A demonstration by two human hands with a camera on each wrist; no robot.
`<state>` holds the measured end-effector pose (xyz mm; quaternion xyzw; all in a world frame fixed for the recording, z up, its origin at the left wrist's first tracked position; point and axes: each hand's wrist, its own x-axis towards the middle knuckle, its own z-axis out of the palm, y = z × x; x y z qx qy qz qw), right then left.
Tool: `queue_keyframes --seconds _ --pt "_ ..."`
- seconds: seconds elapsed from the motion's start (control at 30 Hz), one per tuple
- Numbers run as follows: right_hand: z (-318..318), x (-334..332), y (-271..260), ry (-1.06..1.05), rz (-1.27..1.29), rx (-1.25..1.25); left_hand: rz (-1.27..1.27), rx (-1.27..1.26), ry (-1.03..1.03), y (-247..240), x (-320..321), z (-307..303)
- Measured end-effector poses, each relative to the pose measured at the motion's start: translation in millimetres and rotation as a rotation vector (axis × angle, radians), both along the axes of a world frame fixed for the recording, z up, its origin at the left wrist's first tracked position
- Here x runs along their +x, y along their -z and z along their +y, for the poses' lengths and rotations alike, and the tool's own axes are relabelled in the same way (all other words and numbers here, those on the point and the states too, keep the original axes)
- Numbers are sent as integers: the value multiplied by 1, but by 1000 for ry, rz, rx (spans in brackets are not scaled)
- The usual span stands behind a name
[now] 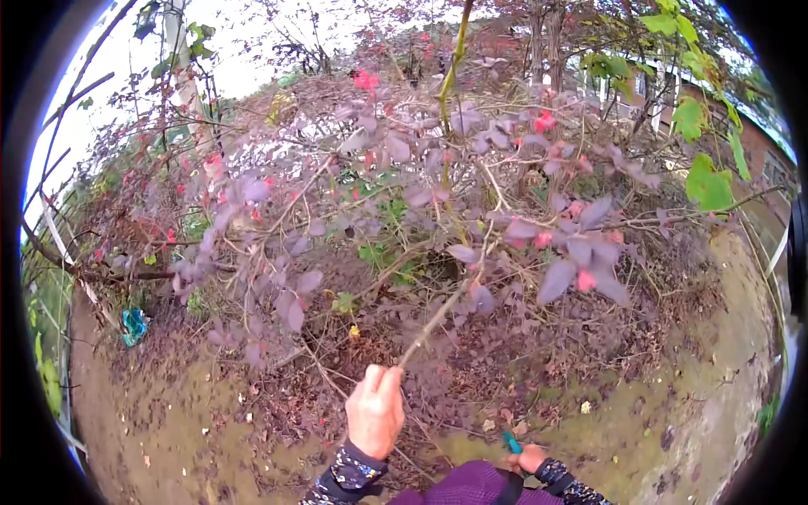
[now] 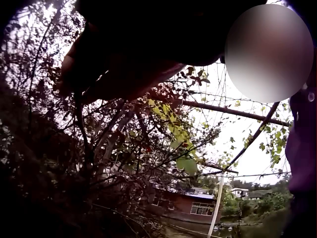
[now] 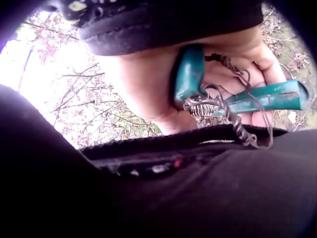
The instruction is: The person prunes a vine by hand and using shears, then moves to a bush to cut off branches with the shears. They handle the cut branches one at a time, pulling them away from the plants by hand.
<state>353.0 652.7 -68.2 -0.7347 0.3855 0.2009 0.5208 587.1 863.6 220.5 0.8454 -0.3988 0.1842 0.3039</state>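
Note:
In the head view my left hand (image 1: 376, 412) grips the lower end of a thin bare branch (image 1: 438, 318), which runs up into a shrub with purple leaves (image 1: 560, 278) and pink flowers (image 1: 543, 122). That hand is a dark shape (image 2: 124, 74) in the left wrist view. Low beside the purple clothing, my right hand (image 1: 530, 459) holds pruning shears (image 1: 512, 441). The right wrist view shows their two green handles (image 3: 267, 97) spread apart across the palm and fingers, with a coiled spring (image 3: 200, 108) and twisted wire (image 3: 240, 130) between them. Their blades are hidden.
Fallen leaves and twigs litter the ground (image 1: 194, 421) below the shrub. A blue-green scrap (image 1: 133, 326) lies at left. A green vine stem (image 1: 450, 71) hangs in front of the shrub. Beyond at right stands a brick building (image 1: 770, 156), with a paved strip (image 1: 732, 337) nearer.

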Motion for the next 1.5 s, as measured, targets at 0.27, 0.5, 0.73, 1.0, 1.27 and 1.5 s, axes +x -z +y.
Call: queue_keyframes --seconds 0.27,0.5,0.73,1.0,1.27,1.5 --pt "15 44 -122 286 -476 -155 505 -273 230 48 -55 10" --pt "38 79 -234 218 -927 -273 573 -210 525 60 -70 29" --pt "31 101 -263 -77 -924 -754 615 -193 604 44 -96 34" --pt "35 104 -279 -567 -376 -864 643 -58 629 60 -76 50" --pt "32 98 -275 -636 -276 -946 782 -166 583 63 -34 75" --pt "26 84 -281 -612 -199 -989 1097 -455 475 41 5 65"
